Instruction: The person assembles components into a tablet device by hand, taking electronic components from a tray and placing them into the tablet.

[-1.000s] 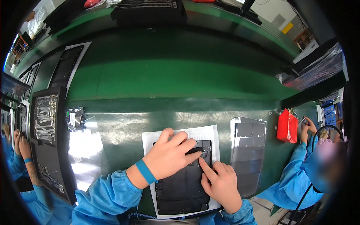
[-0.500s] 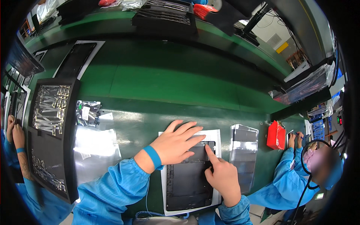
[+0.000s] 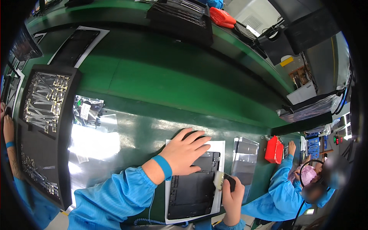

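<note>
A black tablet-like housing [image 3: 193, 195] lies on a white sheet [image 3: 219, 147] in front of me. My left hand [image 3: 184, 153], with a blue band at the wrist, rests over the housing's upper left part, fingers spread. At the housing's right edge, my right hand [image 3: 234, 197] grips a small tool [image 3: 219, 180] with a black handle and a pale, flat head. That head is over the housing's right side; whether it touches is unclear, and its exact kind is too.
On the left stands a black tray [image 3: 71, 115] of small metallic flex parts, beside a bagged part [image 3: 87, 109] and clear plastic sheets [image 3: 94, 145]. Right of the housing lie clear-covered dark panels [image 3: 245, 157] and a red box [image 3: 273, 149]. Co-workers in blue sleeves [image 3: 281, 180] sit either side.
My right hand was pointing its index finger at the housing's top right; now it is lower and holds the small tool. My left hand stays on the housing. The view has shifted slightly.
</note>
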Demonstrator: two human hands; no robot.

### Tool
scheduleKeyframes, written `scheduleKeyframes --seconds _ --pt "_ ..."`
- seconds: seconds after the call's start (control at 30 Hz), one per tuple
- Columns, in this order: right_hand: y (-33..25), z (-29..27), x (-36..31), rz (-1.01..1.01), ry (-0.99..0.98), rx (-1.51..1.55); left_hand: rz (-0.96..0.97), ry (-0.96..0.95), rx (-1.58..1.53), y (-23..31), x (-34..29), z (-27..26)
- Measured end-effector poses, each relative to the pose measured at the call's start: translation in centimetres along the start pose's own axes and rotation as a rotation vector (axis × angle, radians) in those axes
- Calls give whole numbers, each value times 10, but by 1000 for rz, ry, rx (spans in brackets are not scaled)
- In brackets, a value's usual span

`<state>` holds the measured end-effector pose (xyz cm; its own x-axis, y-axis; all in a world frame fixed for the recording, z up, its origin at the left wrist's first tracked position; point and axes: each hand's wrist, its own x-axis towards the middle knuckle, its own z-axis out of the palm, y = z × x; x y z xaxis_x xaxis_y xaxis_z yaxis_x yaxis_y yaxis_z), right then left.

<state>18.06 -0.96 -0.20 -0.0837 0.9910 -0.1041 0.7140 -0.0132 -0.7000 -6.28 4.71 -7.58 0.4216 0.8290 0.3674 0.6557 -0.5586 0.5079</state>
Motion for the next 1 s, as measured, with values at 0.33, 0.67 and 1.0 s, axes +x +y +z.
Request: scheduleKeyframes --seconds 0.33,0.67,1.0 --pt "-37 71 40 -239 174 -650 -10 34 -35 1 4 -1" --pt "-56 50 33 -140 19 -329 -359 408 -714 -17 3 2" --pt "-54 100 35 -522 13 -784 -195 372 -267 -17 6 3"
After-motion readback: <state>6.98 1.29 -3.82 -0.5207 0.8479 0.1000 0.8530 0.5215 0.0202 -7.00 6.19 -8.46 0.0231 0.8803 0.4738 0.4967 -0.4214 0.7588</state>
